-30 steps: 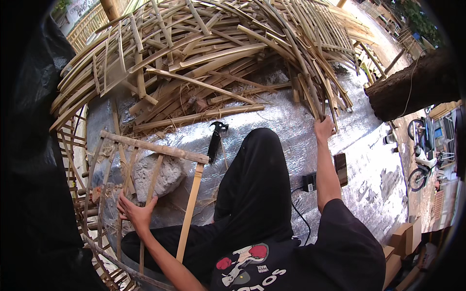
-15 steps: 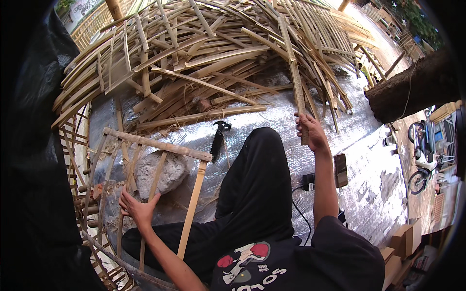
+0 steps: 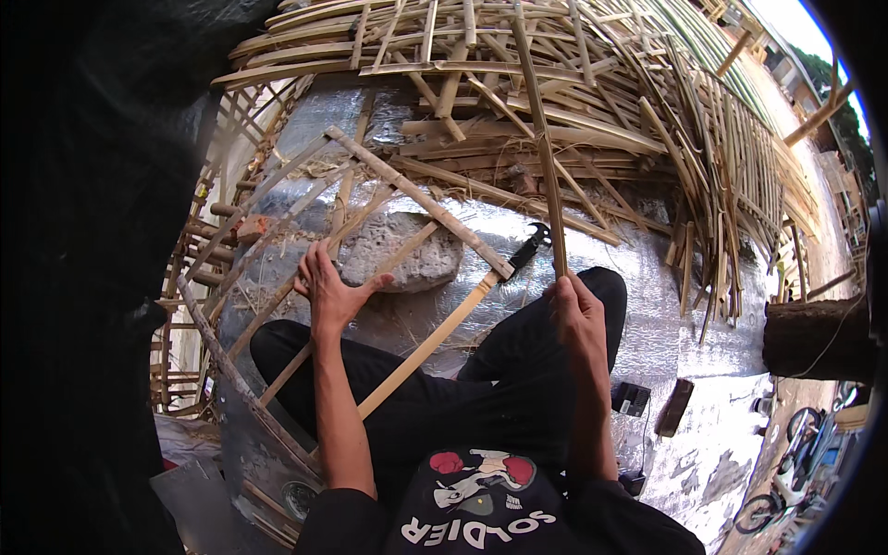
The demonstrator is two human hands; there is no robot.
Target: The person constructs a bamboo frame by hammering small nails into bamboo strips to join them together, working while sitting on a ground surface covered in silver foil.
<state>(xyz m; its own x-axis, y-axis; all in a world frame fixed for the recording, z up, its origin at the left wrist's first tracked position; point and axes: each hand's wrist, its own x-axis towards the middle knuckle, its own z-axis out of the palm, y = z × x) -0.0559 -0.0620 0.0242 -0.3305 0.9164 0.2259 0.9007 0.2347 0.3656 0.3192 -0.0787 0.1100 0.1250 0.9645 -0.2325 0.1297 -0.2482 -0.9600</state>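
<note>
My right hand (image 3: 581,310) is closed around the lower end of a long bamboo strip (image 3: 546,157), which points away from me toward the bamboo pile. My left hand (image 3: 335,291) lies across the slats of a ladder-like bamboo frame (image 3: 421,203), its thumb and fingers spread apart. This frame leans over my folded leg and a rough grey stone block (image 3: 416,254). One slat of it, a paler bamboo strip (image 3: 430,342), runs toward my lap. Beside the frame's near right corner a black hammer (image 3: 530,248) rests by my knee, its handle partly hidden.
A heap of split bamboo and finished lattices (image 3: 592,120) fills the far side. Silver foil sheeting (image 3: 721,351) covers the ground. To the right are a small black device (image 3: 631,399), a phone-like dark object (image 3: 674,407) and a thick log (image 3: 819,338). A brick piece (image 3: 252,228) lies left.
My view has swung, shifting the scene. My right hand has drawn the bamboo strip inward, in front of my knee and closer to the frame. My left hand stays on the slats.
</note>
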